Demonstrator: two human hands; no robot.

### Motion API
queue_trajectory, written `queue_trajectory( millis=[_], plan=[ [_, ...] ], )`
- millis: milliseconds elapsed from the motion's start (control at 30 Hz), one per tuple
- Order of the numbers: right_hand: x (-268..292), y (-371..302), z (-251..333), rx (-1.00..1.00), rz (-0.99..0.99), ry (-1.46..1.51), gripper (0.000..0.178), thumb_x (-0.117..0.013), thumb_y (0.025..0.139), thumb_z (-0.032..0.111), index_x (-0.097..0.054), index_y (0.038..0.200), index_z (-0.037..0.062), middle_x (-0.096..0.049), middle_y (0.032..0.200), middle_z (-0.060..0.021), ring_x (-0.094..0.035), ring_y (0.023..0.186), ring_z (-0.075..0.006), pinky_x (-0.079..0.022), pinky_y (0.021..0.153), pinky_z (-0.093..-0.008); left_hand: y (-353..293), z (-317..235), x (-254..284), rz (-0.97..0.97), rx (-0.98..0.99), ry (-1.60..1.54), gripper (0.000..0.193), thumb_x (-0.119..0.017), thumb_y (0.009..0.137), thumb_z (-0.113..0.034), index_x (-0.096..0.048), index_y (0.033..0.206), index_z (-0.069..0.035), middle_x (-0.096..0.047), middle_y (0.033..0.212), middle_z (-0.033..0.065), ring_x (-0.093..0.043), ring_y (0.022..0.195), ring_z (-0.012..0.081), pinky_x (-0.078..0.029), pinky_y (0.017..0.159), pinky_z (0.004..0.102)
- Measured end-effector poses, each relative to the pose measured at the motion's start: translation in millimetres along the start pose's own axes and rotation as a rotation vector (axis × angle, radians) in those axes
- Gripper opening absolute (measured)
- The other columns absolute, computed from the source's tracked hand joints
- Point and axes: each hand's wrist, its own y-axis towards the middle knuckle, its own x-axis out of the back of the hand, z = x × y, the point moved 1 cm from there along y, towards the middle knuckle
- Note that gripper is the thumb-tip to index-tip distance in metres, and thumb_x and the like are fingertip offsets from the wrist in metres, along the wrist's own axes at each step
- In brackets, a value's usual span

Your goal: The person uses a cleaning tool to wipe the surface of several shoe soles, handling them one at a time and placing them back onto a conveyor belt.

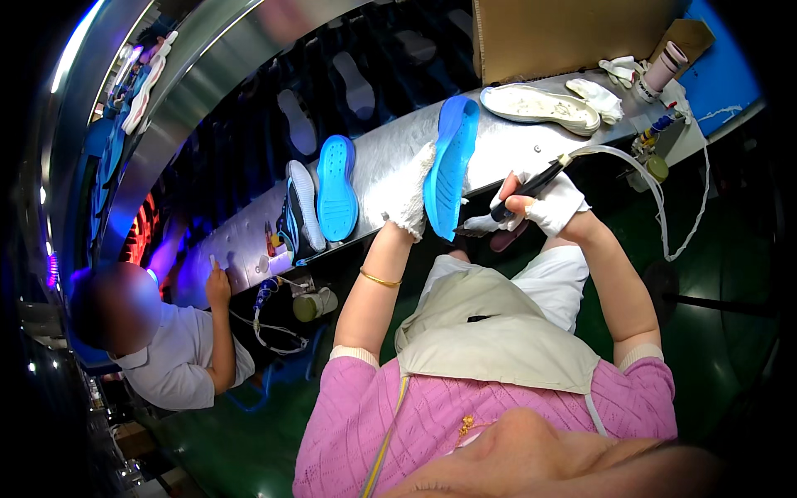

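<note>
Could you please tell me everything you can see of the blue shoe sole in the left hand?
The blue sole looks like moulded rubber or plastic: long, hollowed, with a raised rim and ridges inside. The gloved left hand grips its left side, holding it tilted by the metal bench. A brush-like tool is near its lower end; contact is unclear.

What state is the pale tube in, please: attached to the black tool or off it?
Attached: the pale tube joins a yellowish fitting at the rear end of the black tool in the right hand.
</note>
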Motion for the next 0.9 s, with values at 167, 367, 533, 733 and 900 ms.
queue_trajectory(
  millis=[167, 367, 533, 733, 900],
  plan=[
    [-10.4, -0.6, 0.2, 0.006, 0.011, -0.067, 0.019, -0.071, 0.087, 0.026, -0.064, 0.093, 0.0088, -0.063, 0.083, -0.0002, -0.058, 0.078, -0.0098, -0.051, 0.056, -0.0274, -0.4, 3.9, -3.9, -0.026, -0.013, 0.077, 0.055, -0.054, 0.095, -0.047, -0.05, 0.13, -0.005, -0.062, 0.112, 0.0139, -0.067, 0.092, 0.0215, -0.061, 0.073, 0.0312],
    [-12.6, 8.5, 3.4, 0.106, -0.006, -0.248, 0.022, -0.069, 0.088, 0.028, -0.064, 0.096, 0.0086, -0.065, 0.09, -0.0022, -0.061, 0.085, -0.0137, -0.055, 0.058, -0.0318, -2.5, 1.0, -6.3, -0.001, -0.016, 0.073, 0.055, -0.054, 0.096, -0.047, -0.05, 0.129, -0.004, -0.062, 0.113, 0.0126, -0.066, 0.095, 0.0204, -0.06, 0.077, 0.0304],
    [-8.1, 5.1, -0.2, 0.044, -0.144, -0.109, 0.021, -0.064, 0.091, 0.031, -0.064, 0.096, 0.0101, -0.06, 0.09, -0.001, -0.054, 0.084, -0.0111, -0.053, 0.061, -0.0285, -0.5, 4.2, -3.4, 0.018, -0.084, 0.008, 0.052, -0.054, 0.097, -0.044, -0.052, 0.129, -0.004, -0.063, 0.114, 0.0128, -0.065, 0.098, 0.0217, -0.058, 0.082, 0.0327],
    [-4.8, 1.9, -5.1, 0.417, -0.222, 0.372, 0.023, -0.062, 0.095, 0.029, -0.06, 0.094, 0.0067, -0.053, 0.085, 0.0026, -0.048, 0.078, -0.0092, -0.041, 0.075, -0.0238, -21.6, -16.6, -18.8, -0.037, -0.035, -0.268, 0.052, -0.053, 0.097, -0.044, -0.052, 0.13, -0.004, -0.065, 0.115, 0.0142, -0.066, 0.097, 0.0257, -0.057, 0.085, 0.0379],
    [19.2, -7.0, -4.3, 0.514, -0.265, 0.746, 0.033, -0.059, 0.095, 0.041, -0.055, 0.101, 0.0095, -0.053, 0.095, -0.0027, -0.052, 0.088, -0.0153, -0.042, 0.08, -0.0306, -52.9, -90.6, -31.6, 0.361, -0.251, -0.219, 0.092, -0.043, 0.088, -0.071, -0.037, 0.14, 0.005, -0.058, 0.12, 0.0303, -0.067, 0.098, 0.0382, -0.059, 0.082, 0.0446]
  ],
)
